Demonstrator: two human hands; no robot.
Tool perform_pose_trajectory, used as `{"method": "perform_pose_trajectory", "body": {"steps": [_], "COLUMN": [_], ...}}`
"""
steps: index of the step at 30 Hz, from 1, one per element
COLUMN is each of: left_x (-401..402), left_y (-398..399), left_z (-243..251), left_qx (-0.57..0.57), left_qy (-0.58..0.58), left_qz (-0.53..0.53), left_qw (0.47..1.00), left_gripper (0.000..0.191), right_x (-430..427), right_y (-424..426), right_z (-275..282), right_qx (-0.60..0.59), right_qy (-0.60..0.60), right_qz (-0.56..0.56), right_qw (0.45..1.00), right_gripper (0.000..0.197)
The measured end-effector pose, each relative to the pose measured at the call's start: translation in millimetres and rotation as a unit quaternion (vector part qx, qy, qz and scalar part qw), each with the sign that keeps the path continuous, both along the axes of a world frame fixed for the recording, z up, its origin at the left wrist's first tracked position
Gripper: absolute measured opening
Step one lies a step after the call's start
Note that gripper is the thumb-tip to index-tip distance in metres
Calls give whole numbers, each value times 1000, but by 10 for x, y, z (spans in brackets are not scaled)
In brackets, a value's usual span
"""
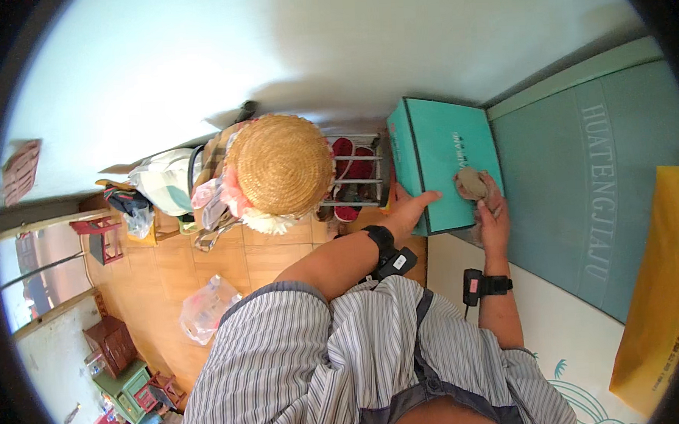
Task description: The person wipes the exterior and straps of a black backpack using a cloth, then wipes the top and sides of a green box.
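A turquoise cardboard box (pixel 444 139) with dark edges and printed lettering stands in the corner, between the wall and a grey-green panel. My left hand (pixel 410 212) grips its near left edge, thumb on the large turquoise face and fingers around the side. Bunched in my right hand (pixel 494 208) is a beige cloth (pixel 472 183), pressed against that same face near its right edge. My right fingers are partly hidden behind the cloth. Both wrists wear black straps with small devices.
Left of the box is a metal rack (pixel 357 168) holding red shoes. A straw hat (pixel 280 163) with flowers sits over hanging bags. A grey-green panel (pixel 554 191) and a yellow sheet (pixel 656 300) are on the right. A plastic bag (pixel 210 308) lies on the floor.
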State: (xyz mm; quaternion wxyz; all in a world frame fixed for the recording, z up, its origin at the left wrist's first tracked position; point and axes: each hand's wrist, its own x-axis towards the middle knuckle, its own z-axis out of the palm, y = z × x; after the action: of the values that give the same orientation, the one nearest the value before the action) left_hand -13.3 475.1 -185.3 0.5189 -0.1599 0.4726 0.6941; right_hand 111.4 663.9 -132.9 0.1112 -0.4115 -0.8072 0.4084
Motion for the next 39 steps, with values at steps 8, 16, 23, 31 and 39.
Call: {"method": "perform_pose_trajectory", "body": {"steps": [8, 16, 23, 31, 39], "left_x": [-160, -714, -1199, -1315, -1603], "left_y": [-510, -1364, -2551, -3770, -3942], "left_z": [1101, 2275, 2748, 2261, 1743], "left_qx": [37, 107, 72, 53, 40], "left_qy": [49, 117, 150, 167, 166], "left_qz": [-35, -136, -181, -89, -16], "left_qw": [998, 978, 969, 981, 985], "left_gripper": [121, 69, 73, 78, 73], "right_x": [-42, 247, -47, -417, -576], "right_y": [-585, -869, -1349, -2205, -2475], "right_z": [1358, 1836, 1957, 1711, 1771], "right_qx": [-160, -177, -330, -403, -393], "right_qy": [239, 399, 515, 470, 469], "right_qz": [154, 131, 7, 12, 15], "right_qw": [945, 890, 791, 785, 791], "right_gripper": [58, 57, 43, 44, 44]}}
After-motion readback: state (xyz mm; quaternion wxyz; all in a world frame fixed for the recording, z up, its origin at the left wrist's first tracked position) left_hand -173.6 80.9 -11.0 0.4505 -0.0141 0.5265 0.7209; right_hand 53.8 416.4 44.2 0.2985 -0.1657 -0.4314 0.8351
